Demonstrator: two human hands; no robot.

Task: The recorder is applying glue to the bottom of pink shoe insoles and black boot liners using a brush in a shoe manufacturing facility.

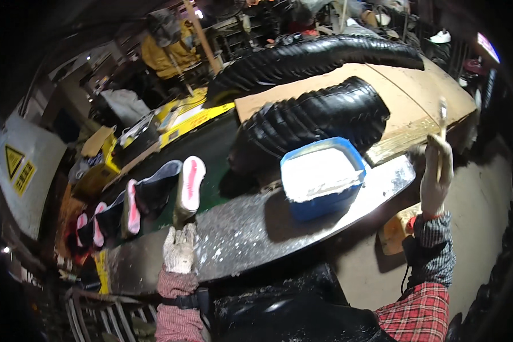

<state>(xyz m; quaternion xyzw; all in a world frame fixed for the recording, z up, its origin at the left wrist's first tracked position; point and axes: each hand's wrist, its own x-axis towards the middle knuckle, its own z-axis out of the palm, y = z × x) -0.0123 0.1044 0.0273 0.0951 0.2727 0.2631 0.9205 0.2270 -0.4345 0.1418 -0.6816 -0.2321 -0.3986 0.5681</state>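
My left hand (pixel 179 249), in a whitish knit glove, rests at the near metal edge with its fingers extended. Its fingertips are at the lower end of a dark shoe (pixel 191 185) whose white and pink sole faces me; whether they touch is unclear. Several more such shoes, one of them a dark shoe (pixel 131 208), stand in a row to the left. Raised at the right, my gloved right hand (pixel 437 162) is closed around a thin brush (pixel 443 114), bristles up. Left of that hand sits a blue tub (pixel 328 206) filled with white paste.
The tub stands on a paint-spotted metal ledge (pixel 233 242) beside a dark green belt (pixel 211 137). Behind it, ridged black stacks (pixel 319 117) lie on and against a cardboard-topped surface (pixel 424 88). A grey panel with yellow signs (pixel 25 171) is at the left.
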